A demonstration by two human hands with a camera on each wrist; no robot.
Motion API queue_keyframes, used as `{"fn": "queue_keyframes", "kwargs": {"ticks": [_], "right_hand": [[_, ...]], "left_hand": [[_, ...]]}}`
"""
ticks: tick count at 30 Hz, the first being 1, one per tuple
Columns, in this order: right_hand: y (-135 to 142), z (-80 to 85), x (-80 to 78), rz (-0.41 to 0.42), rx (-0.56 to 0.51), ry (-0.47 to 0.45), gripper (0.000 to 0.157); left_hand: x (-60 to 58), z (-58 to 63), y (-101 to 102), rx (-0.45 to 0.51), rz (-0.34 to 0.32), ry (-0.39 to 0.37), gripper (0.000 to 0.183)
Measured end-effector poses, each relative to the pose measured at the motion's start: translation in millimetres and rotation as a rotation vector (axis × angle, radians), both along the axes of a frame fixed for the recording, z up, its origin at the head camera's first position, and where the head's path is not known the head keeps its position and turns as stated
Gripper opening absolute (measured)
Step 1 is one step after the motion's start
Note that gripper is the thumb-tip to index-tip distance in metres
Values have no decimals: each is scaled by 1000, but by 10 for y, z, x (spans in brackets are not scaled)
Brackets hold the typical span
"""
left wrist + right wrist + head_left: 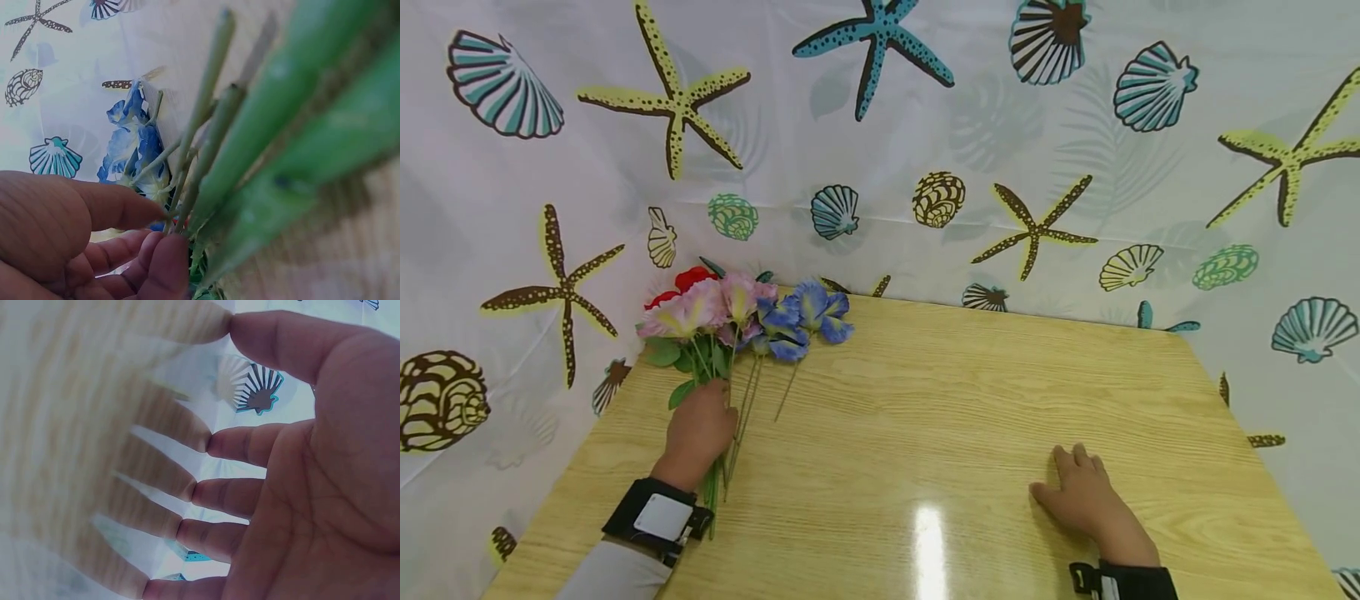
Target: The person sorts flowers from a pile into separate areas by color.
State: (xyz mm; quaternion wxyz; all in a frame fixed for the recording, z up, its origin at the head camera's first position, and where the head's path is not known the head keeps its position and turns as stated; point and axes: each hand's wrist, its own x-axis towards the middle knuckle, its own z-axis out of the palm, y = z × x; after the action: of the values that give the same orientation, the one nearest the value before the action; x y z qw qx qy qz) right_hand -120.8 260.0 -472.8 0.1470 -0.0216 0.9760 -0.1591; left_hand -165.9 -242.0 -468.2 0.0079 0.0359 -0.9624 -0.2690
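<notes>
- The left hand (700, 425) had its thumb and fingertips pinched on the green stems (712, 504) of the bunch at the tabletop's left side.
- Those stems ran lengthwise, away from the person: cut ends near the wristband (658, 517), blooms beyond the fingers.
- Just past the knuckles lay green leaves (662, 352), then pink flowers (688, 310), with red flowers (681, 286) behind them.
- Blue flowers (782, 321) lay just to the right, their thin stems slanting back toward the left hand; whether it held any of these, I could not tell.
- The right hand (1082, 496) was well apart from every bloom, fingers spread, fingertips on the wooden tabletop (962, 400); the left was far nearer.
- Behind stood a shell-print cloth (910, 142).
</notes>
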Motion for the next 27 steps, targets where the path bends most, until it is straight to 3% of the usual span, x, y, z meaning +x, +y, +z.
{"fn": "queue_keyframes", "kwargs": {"ticks": [9,15,27], "right_hand": [[-14,24,7,4,-15,-7,80],[-18,59,14,3,-6,-7,79],[-18,53,7,8,2,-5,80]], "left_hand": [[-33,-5,-84,56,35,-16,38],[-9,86,-77,107,42,49,34],[33,337,73,105,27,128,24]]}}
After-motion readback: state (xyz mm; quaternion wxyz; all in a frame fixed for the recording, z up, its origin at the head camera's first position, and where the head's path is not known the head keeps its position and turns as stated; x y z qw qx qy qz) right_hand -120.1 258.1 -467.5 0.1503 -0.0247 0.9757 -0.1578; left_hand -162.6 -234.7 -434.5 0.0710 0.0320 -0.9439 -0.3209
